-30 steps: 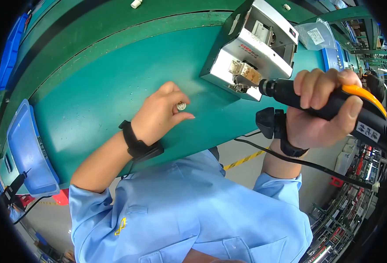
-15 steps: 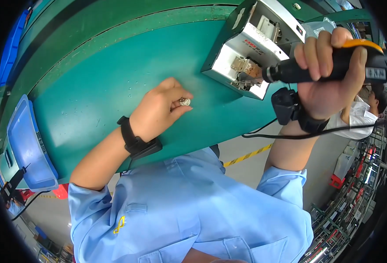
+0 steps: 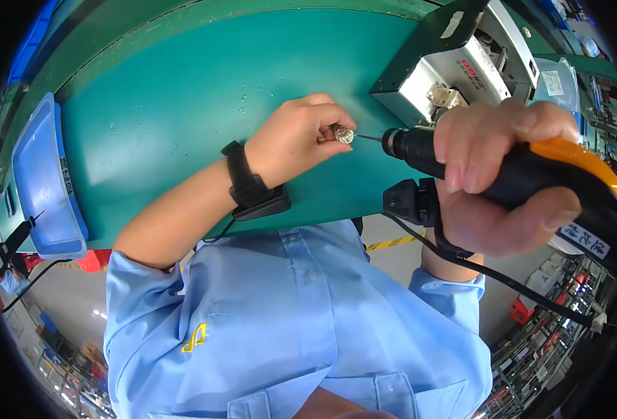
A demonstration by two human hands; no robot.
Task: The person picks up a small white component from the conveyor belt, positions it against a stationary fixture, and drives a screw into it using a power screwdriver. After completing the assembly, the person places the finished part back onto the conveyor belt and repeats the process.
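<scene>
Between thumb and fingers, my left hand (image 3: 291, 140) pinches a small round metal connector (image 3: 344, 134), its end face turned right. My right hand (image 3: 480, 167) is wrapped around a black and orange electric screwdriver (image 3: 420, 148), held nearly level. Its thin bit (image 3: 369, 137) points left, and the tip reaches the connector's end; whether they touch is too small to tell. Both hands are above the green work mat (image 3: 183, 133). Just beyond the screwdriver stands a metal screw feeder (image 3: 420, 87), partly hidden by my right hand.
A blue plastic tray (image 3: 48, 188) lies at the left edge of the table. Next to it is another dark screwdriver (image 3: 6, 251) with a cable. A clear plastic bag (image 3: 556, 82) is behind the feeder at right. A black cable (image 3: 511, 283) runs below my right hand.
The screwdriver has moved left, away from the feeder's front, and its bit is now at the connector. My left hand still holds the connector. The whole view has shifted a little.
</scene>
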